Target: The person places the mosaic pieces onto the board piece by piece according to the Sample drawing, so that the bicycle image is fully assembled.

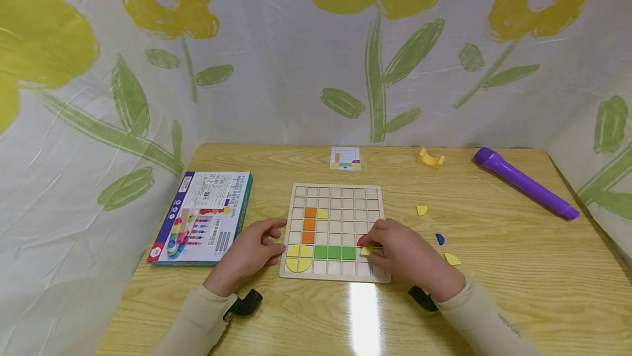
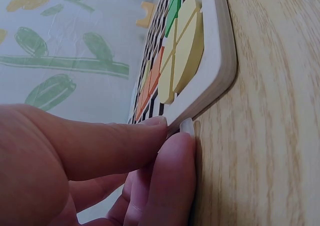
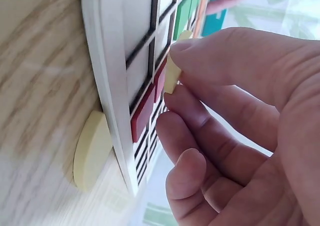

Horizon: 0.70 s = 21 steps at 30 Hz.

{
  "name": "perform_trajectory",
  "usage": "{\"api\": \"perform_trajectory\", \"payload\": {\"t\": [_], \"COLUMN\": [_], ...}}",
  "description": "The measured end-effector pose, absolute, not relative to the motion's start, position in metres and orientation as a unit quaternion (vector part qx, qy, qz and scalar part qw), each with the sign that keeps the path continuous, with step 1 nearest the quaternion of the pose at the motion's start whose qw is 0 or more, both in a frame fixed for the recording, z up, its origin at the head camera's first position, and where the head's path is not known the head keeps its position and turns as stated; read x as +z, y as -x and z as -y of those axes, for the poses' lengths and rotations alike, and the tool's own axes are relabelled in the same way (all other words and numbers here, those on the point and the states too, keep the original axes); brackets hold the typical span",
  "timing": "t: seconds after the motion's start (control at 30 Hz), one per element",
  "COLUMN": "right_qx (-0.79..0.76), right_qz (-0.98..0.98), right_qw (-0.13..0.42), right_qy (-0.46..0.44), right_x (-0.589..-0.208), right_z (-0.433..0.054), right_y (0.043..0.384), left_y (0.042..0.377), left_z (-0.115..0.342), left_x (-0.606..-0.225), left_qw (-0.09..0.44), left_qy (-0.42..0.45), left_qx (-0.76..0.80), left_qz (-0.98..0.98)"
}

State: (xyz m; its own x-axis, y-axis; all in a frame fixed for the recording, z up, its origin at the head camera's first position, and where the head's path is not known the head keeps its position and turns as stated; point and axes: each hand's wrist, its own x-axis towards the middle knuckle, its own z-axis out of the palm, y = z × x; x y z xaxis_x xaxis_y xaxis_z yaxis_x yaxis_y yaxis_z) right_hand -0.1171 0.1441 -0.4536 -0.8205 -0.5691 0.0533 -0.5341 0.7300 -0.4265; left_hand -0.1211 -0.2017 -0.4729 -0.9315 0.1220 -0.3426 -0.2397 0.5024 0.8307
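Note:
A square wooden grid board point(image 1: 336, 186) lies on the table. In its cells sit a yellow circle of four quarter pieces point(image 1: 299, 258), orange squares point(image 1: 309, 225), a yellow quarter piece point(image 1: 322, 214), green squares point(image 1: 334, 253) and red pieces point(image 3: 145, 113). My right hand point(image 1: 399, 246) pinches a yellow quarter-circle tile point(image 3: 174, 71) between thumb and finger, low over the board beside the red pieces. My left hand point(image 1: 254, 249) touches the board's left edge with its fingertips. Its thumb and fingers lie relaxed against the rim point(image 2: 210, 81).
Left of the board lies a toy box point(image 1: 202, 216). Behind it is a small pattern card point(image 1: 345, 158). To the right are loose yellow quarter pieces point(image 1: 451, 259), a blue half-round piece point(image 1: 440, 239), a yellow arch block point(image 1: 430, 159) and a purple stick point(image 1: 525, 182).

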Motion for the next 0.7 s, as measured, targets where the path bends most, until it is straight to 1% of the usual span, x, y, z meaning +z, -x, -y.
{"api": "perform_trajectory", "payload": {"t": [0.2, 0.53, 0.7], "right_qx": [-0.215, -0.188, -0.183], "right_qz": [-0.925, -0.923, -0.923], "right_qw": [0.033, 0.001, -0.002], "right_qy": [0.310, 0.336, 0.339], "right_x": [-0.457, -0.463, -0.465], "right_z": [-0.142, -0.136, -0.136], "right_y": [0.114, 0.113, 0.114], "left_y": [0.121, 0.121, 0.121], "left_z": [0.201, 0.201, 0.201], "left_x": [-0.472, -0.472, -0.472], "left_qw": [0.181, 0.183, 0.182], "left_qy": [0.037, 0.035, 0.031], "left_qx": [0.493, 0.496, 0.496], "left_qz": [-0.850, -0.848, -0.848]}}
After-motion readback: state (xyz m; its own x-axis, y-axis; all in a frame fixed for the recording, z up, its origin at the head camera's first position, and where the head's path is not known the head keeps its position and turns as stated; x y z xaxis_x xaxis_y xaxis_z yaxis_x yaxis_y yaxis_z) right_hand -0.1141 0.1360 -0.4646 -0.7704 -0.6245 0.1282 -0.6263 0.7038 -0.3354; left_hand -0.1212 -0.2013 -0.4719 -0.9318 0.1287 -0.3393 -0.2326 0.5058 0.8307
